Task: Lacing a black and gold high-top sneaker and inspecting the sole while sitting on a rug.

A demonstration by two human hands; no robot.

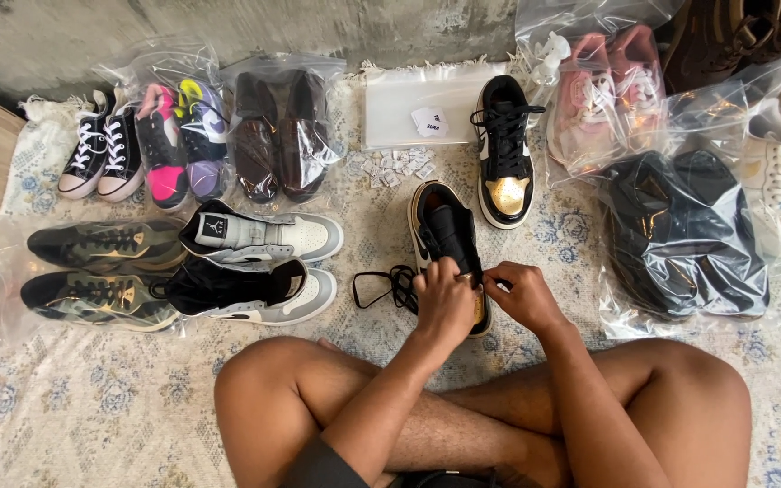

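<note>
Seated cross-legged on a pale floral rug point(92, 407), the person is working at a black high-top sneaker with a gold toe point(445, 230). The left hand point(443, 300) is gripping its toe end, fingers curled tight. The right hand point(522, 294) is pinching beside it. A loose black lace point(381, 285) is lying left; the matching laced sneaker point(505, 149) is resting just beyond.
</note>
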